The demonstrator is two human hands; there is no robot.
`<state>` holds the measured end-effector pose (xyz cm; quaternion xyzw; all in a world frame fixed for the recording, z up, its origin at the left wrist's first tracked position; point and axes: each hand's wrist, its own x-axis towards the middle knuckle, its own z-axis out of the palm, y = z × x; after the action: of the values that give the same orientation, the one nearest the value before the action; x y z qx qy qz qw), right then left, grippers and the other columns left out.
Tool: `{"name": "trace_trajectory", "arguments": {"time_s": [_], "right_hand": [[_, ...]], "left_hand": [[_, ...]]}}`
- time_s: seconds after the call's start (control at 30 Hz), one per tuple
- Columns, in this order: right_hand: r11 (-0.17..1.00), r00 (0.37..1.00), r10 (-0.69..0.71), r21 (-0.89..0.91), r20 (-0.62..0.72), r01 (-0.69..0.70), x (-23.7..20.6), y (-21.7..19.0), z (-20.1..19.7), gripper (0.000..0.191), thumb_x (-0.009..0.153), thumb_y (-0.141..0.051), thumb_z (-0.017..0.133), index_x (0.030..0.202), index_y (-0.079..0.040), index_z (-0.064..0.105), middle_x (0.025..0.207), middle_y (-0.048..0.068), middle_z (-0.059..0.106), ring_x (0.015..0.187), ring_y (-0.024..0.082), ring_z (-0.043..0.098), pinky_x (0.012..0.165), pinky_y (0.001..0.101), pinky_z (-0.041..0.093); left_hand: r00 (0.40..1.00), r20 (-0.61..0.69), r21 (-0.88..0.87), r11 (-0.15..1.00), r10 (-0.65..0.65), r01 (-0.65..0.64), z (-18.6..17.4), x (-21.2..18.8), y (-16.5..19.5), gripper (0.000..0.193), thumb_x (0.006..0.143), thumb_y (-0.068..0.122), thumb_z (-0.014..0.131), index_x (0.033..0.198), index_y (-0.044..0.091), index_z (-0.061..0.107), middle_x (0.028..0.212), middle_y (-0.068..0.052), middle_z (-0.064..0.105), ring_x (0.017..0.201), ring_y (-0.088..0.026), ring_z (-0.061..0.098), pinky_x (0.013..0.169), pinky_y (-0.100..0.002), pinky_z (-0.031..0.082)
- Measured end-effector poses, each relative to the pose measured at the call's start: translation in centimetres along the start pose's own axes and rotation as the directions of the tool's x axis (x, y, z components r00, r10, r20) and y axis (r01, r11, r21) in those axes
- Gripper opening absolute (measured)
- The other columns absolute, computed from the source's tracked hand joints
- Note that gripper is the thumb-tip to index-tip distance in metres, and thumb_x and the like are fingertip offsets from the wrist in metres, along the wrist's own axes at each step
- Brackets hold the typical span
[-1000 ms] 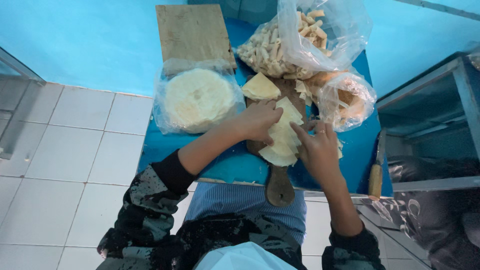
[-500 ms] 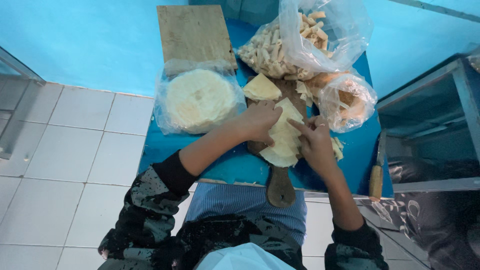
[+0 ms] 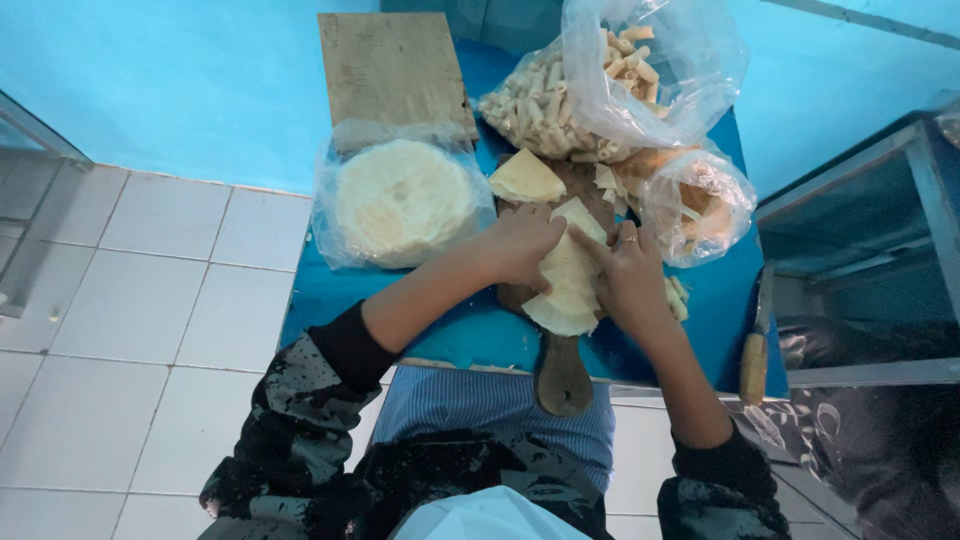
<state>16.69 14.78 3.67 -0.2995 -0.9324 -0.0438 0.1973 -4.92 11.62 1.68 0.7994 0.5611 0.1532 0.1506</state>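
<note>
While hands (image 3: pixel 575 262) fold wrapper (image 3: pixel 568 285), board (image 3: pixel 562 375) beneath

Both forearms reach forward, left hand (image 3: pixel 522 245) and right hand (image 3: pixel 628 272) close together, fingers curled.

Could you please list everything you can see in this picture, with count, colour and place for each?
pastry sheet: one, pale yellow, being folded on the paddle board under both hands
paddle board: one, dark brown wood, mid table, handle toward the person
folded wedge: one, pale yellow, at the board's far end
bag of round sheets: one, clear with a white stack, left of the board
bag of rolled pieces: one, clear, beige rolls, far side
bag of filling: one, clear, orange-brown contents, right of the board
wooden board: one, light brown, far left
knife: one, wooden handle, right table edge
table: one, blue
left hand: on the sheet
right hand: ring on one finger, pinching the sheet
</note>
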Motion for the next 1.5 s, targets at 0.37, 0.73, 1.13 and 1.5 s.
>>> {"name": "trace_trajectory", "arguments": {"time_s": [0.37,0.73,1.13,1.5], "right_hand": [[0.999,0.998,-0.043,0.011,-0.042,0.043,1.8,1.3,0.8,0.076,0.068,0.005,0.067,0.139,-0.021,0.068,0.119,0.025,0.054,0.109,0.044,0.053,0.093,0.0535,0.046],[0.963,0.989,0.145,0.232,-0.015,-0.138,1.7,3.4,2.6,0.058,0.081,0.007,0.060,0.132,-0.016,0.071,0.124,0.025,0.054,0.111,0.042,0.055,0.095,0.0511,0.048],[0.961,0.995,0.100,0.260,-0.007,-0.095,2.8,3.7,3.3,0.066,0.077,0.006,0.058,0.139,-0.016,0.069,0.102,0.021,0.056,0.099,0.039,0.053,0.087,0.0481,0.044],[0.869,0.986,0.146,0.467,0.076,-0.165,3.2,5.3,5.2,0.048,0.083,0.005,0.054,0.127,-0.011,0.065,0.117,0.017,0.067,0.113,0.040,0.059,0.099,0.0487,0.046]], "left_hand": [[0.999,0.030,0.028,0.999,-0.017,0.016,0.0,0.1,0.2,0.093,0.059,0.041,0.095,0.129,-0.002,0.051,0.128,-0.024,0.054,0.128,-0.045,0.049,0.100,-0.055,0.045],[1.000,0.005,0.013,1.000,-0.014,0.014,-0.1,0.0,0.2,0.086,0.061,0.040,0.095,0.124,-0.001,0.052,0.126,-0.024,0.054,0.127,-0.045,0.049,0.099,-0.055,0.044],[1.000,0.018,0.022,1.000,-0.015,0.014,-0.2,-0.1,0.2,0.089,0.061,0.040,0.094,0.126,-0.002,0.051,0.126,-0.023,0.055,0.127,-0.045,0.049,0.099,-0.055,0.046],[0.999,0.025,0.034,0.999,-0.031,0.030,0.1,0.1,0.2,0.088,0.060,0.042,0.095,0.123,-0.001,0.051,0.127,-0.023,0.054,0.127,-0.045,0.049,0.097,-0.056,0.047]]}}
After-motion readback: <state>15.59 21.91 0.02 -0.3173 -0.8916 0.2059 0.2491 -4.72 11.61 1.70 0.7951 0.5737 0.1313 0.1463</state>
